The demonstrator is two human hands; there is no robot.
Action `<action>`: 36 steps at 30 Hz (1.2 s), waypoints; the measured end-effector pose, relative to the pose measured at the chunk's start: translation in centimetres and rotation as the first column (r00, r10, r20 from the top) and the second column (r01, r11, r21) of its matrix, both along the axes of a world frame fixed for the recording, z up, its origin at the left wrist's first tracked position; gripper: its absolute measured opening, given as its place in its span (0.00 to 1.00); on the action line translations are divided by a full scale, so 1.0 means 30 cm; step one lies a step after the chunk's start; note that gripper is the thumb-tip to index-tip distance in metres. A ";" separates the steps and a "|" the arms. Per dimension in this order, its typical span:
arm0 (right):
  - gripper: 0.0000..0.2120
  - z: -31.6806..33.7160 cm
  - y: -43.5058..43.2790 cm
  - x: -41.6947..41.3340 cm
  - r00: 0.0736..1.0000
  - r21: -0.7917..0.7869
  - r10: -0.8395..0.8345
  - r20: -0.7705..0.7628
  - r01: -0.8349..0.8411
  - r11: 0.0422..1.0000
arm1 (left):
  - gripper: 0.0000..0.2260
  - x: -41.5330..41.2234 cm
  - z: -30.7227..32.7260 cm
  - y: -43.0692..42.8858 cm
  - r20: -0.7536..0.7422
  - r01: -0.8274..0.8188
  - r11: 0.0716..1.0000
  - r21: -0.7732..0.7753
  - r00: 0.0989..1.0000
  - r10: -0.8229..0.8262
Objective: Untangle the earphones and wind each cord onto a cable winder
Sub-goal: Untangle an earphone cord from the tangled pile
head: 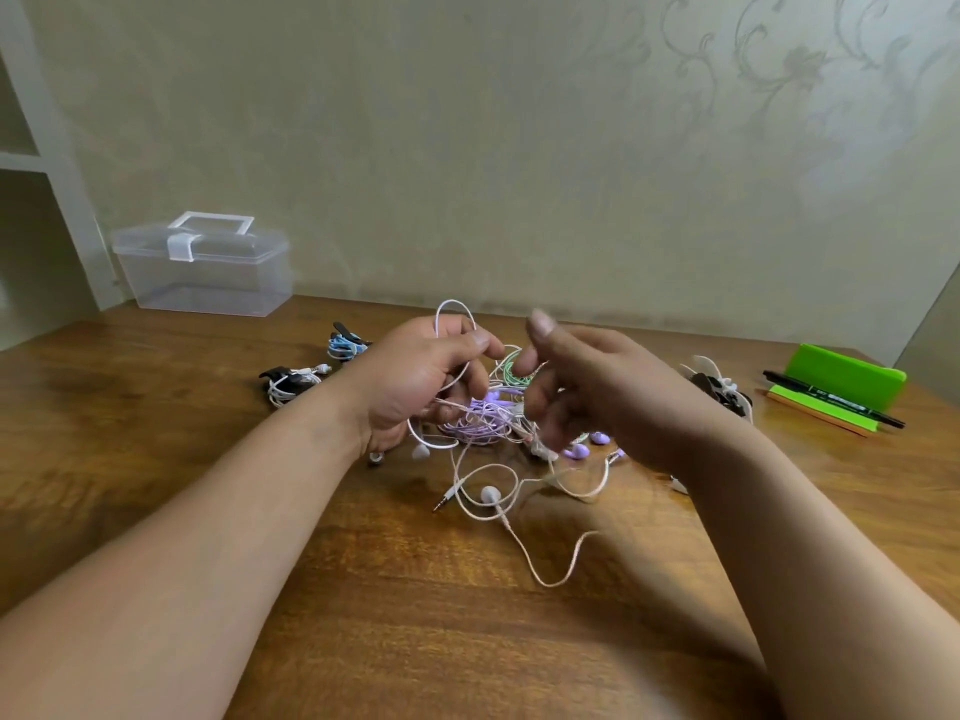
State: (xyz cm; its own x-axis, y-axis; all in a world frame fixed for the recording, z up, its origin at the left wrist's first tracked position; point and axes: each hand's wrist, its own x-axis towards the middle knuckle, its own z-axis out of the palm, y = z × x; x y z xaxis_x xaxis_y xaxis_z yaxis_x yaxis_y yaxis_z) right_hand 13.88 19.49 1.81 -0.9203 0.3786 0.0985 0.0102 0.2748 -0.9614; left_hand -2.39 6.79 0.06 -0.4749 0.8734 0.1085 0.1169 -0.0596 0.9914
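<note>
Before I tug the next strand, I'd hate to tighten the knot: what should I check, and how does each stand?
1. Left hand grips the white cord loop: ok.
2. Right hand has a strand pinched: cannot tell, blurred.
3. Purple cord bundle free of the pale cords: not ok, knotted together.
4. Metal jack plug lies loose on the brown wooden table: ok.
5. Green cord coil separate from the tangle: cannot tell, half hidden.

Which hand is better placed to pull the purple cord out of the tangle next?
Right. The left hand is busy gripping the white cord. The right hand hangs with curled fingers right beside the purple cord; whether it pinches a strand is unclear.
</note>
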 end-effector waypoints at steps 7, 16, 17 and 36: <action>0.25 -0.035 -0.011 -0.022 0.995 0.455 -0.082 0.058 0.047 0.889 | 0.16 0.013 0.013 -0.004 0.111 -0.027 0.999 0.030 0.993 0.024; 0.06 -0.077 -0.022 -0.058 0.976 0.537 -0.162 -0.148 0.217 0.815 | 0.23 0.011 0.014 -0.012 0.229 0.058 0.998 0.035 0.971 -0.064; 0.08 -0.069 -0.014 -0.054 0.968 0.414 -0.170 -0.184 0.233 0.880 | 0.22 0.007 0.012 -0.014 0.201 0.057 0.998 0.020 0.978 -0.060; 0.23 -0.007 0.059 -0.022 0.895 -0.452 -0.315 -0.315 0.150 0.879 | 0.20 -0.042 0.022 -0.022 0.166 0.089 0.981 0.173 0.979 -0.118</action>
State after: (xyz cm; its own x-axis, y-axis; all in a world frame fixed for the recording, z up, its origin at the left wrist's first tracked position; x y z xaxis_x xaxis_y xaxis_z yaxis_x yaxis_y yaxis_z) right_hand 13.21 21.26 1.60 -0.7254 0.6582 0.2013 -0.3532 -0.1048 -0.9297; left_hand -3.66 6.12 0.73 -0.4071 0.8958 0.1780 -0.0722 -0.2259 0.9715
